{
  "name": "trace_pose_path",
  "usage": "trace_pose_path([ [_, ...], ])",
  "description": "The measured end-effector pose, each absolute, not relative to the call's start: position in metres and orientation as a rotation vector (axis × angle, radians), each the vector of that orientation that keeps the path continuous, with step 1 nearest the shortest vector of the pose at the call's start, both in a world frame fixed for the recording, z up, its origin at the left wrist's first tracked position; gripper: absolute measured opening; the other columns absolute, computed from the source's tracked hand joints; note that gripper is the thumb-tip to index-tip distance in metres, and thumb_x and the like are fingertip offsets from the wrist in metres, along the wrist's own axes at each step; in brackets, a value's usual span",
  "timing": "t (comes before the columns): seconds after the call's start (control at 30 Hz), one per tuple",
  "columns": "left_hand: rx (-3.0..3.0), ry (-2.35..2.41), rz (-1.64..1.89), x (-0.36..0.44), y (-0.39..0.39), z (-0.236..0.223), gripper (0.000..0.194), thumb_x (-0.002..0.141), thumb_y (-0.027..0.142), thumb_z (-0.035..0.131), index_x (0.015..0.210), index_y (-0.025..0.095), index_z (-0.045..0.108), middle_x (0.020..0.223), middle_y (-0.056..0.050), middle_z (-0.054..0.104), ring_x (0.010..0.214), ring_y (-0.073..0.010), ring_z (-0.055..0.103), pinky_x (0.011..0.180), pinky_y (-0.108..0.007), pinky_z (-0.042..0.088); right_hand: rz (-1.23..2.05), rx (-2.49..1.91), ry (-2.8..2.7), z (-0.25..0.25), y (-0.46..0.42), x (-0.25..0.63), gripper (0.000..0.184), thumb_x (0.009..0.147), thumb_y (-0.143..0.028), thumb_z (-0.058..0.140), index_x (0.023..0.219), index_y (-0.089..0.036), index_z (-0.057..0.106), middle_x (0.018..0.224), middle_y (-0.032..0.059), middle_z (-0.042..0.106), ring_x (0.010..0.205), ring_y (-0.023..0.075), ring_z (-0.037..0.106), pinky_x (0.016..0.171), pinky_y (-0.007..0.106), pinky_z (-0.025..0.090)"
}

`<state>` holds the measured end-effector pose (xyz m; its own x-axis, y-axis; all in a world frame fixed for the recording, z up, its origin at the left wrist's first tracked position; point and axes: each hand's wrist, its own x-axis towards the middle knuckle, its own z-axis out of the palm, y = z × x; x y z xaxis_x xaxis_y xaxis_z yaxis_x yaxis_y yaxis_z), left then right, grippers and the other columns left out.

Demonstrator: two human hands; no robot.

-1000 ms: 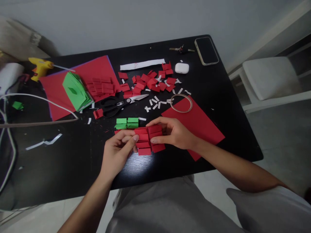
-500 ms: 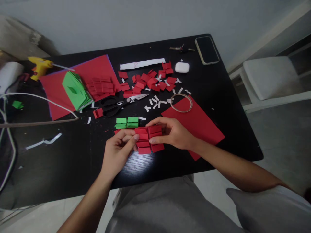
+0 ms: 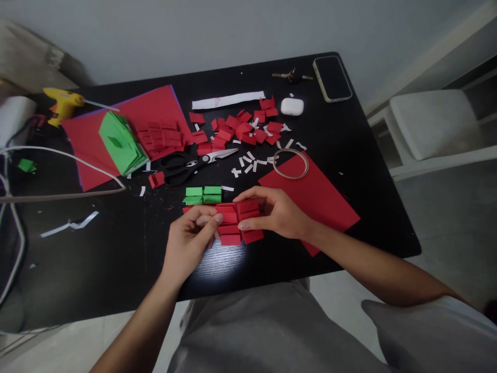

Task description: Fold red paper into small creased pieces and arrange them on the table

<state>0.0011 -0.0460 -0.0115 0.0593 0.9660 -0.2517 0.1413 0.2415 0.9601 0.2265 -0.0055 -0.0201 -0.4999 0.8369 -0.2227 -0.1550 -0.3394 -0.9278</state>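
A block of joined folded red paper pieces [image 3: 233, 228] lies near the front of the black table [image 3: 116, 248]. My left hand [image 3: 190, 241] pinches its left side with thumb and curled fingers. My right hand [image 3: 277, 212] grips its right side, thumb below and fingers on top. Two folded green pieces [image 3: 203, 195] sit just behind the block.
Black scissors [image 3: 186, 166] lie mid-table with loose red folded pieces [image 3: 243, 129] and white scraps behind them. A tape ring [image 3: 290, 163] rests on a red sheet [image 3: 310, 197]. Left are green paper [image 3: 118, 142], a yellow glue gun [image 3: 60, 103] and cables. A phone [image 3: 332, 77], earbud case [image 3: 291, 106] and keys sit at the far right.
Both hands stay on the red block with only slight finger shifts. The view has tilted a little.
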Motion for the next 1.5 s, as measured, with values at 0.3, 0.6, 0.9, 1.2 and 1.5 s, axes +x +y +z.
trace_pose_path([
  [0.3,1.158,1.371,0.892,0.0003,-0.0462,-0.0112,0.012,0.092,0.028,0.073,0.089,0.017,0.07,0.054,0.004,0.061,0.044,-0.0078,0.047,0.047,-0.019,0.038,1.89,-0.975,-1.219,-0.0198,-0.005,0.2262,0.047,0.066,-0.022,0.097,0.107,-0.021,0.075,0.092,-0.0022,0.076,0.08,0.0133,0.072,0.076,0.026,0.061],
  [0.6,1.146,1.376,0.893,0.0023,-0.0458,-0.0075,0.009,0.09,0.026,0.072,0.088,0.018,0.069,0.053,0.005,0.061,0.042,-0.0081,0.048,0.046,-0.019,0.039,1.856,-1.011,-1.237,-0.0176,-0.0057,0.2247,0.047,0.065,-0.023,0.097,0.106,-0.02,0.074,0.091,-0.002,0.075,0.078,0.0136,0.071,0.075,0.027,0.062],
  [0.9,1.099,1.336,0.887,0.001,-0.0454,-0.0091,0.01,0.092,0.024,0.071,0.085,0.018,0.068,0.054,0.004,0.066,0.042,-0.0095,0.057,0.048,-0.02,0.046,1.863,-1.027,-1.249,-0.0157,-0.0068,0.2256,0.046,0.066,-0.025,0.096,0.106,-0.02,0.073,0.09,-0.0014,0.075,0.077,0.0141,0.071,0.073,0.028,0.062],
  [1.2,1.119,1.344,0.924,0.0017,-0.0447,-0.0071,0.011,0.089,0.025,0.076,0.083,0.018,0.071,0.055,0.004,0.065,0.043,-0.0098,0.057,0.047,-0.02,0.046,1.888,-1.034,-1.225,-0.0167,-0.0068,0.2255,0.047,0.065,-0.025,0.097,0.106,-0.021,0.073,0.088,-0.0021,0.076,0.076,0.0141,0.072,0.071,0.027,0.062],
  [1.5,1.122,1.354,0.918,0.0017,-0.0455,-0.0087,0.011,0.088,0.026,0.077,0.082,0.019,0.071,0.056,0.004,0.066,0.046,-0.0101,0.06,0.049,-0.021,0.048,1.898,-1.01,-1.221,-0.0174,-0.0069,0.226,0.046,0.066,-0.024,0.096,0.106,-0.021,0.073,0.089,-0.0016,0.076,0.077,0.0143,0.072,0.072,0.027,0.062],
])
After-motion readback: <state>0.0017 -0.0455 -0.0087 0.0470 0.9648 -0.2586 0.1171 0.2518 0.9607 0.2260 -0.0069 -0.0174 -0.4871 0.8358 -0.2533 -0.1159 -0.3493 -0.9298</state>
